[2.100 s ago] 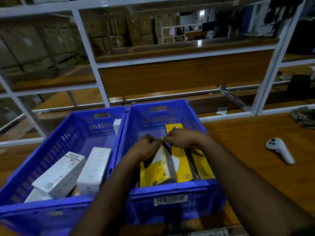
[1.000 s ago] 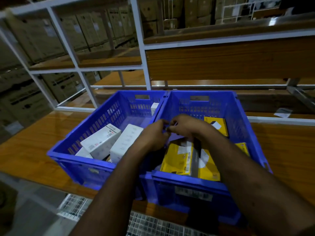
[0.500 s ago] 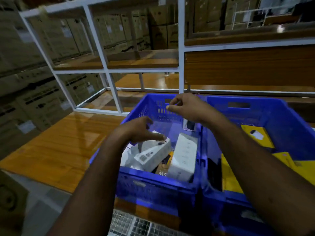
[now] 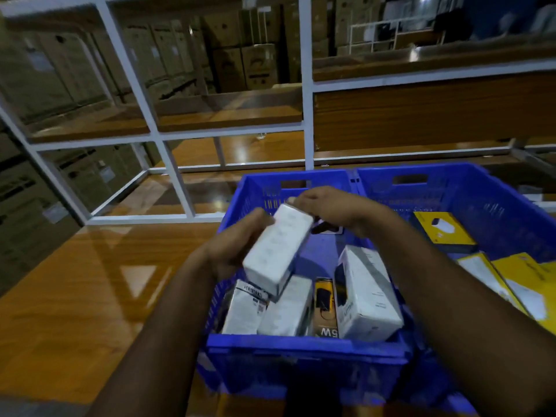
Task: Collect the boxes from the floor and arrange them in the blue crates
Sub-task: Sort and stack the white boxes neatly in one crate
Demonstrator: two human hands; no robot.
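Both-handed grip (image 4: 237,248) on white box (image 4: 278,248)

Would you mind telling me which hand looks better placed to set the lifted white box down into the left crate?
Left. The left hand grips the white box along its side above the left crate; the right hand only touches its far end.

held box (image 4: 278,246): white, oblong, tilted, gripped in the left hand (image 4: 233,246), far end touched by the right hand (image 4: 329,210)
left crate (image 4: 301,353): blue, below both hands, holding white boxes (image 4: 365,296) and a yellow-black box (image 4: 325,308)
right crate (image 4: 493,200): blue, right of the right hand, holding yellow boxes (image 4: 443,231)
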